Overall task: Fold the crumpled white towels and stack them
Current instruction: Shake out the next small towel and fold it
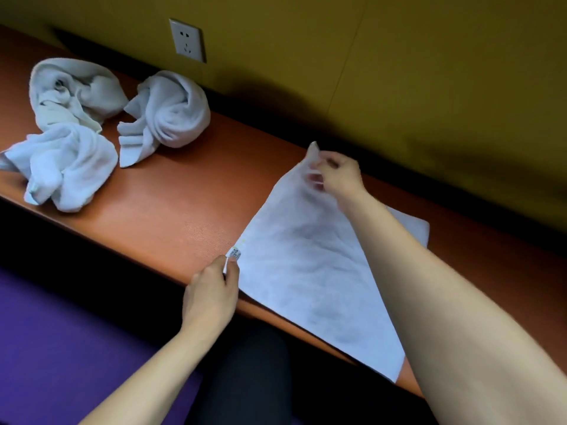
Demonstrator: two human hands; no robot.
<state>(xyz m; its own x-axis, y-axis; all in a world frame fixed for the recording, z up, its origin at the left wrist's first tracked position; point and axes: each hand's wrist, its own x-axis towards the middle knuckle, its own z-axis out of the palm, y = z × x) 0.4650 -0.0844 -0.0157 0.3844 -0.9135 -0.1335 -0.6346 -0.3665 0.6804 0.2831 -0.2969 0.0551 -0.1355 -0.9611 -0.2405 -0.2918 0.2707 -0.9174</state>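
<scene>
A: Item: flat towel (pixel 310 271), on the orange table (pixel 184 204), long axis running from the near edge toward the wall. Crumpled towels (pixel 92 124) well apart, far left.

B: Right hand (pixel 337 176) pinches the far corner, lifted; left hand (pixel 211 289) pinches the near corner by the label (pixel 235 253). Advice: keep both corners taut and match edges before creasing.
</scene>
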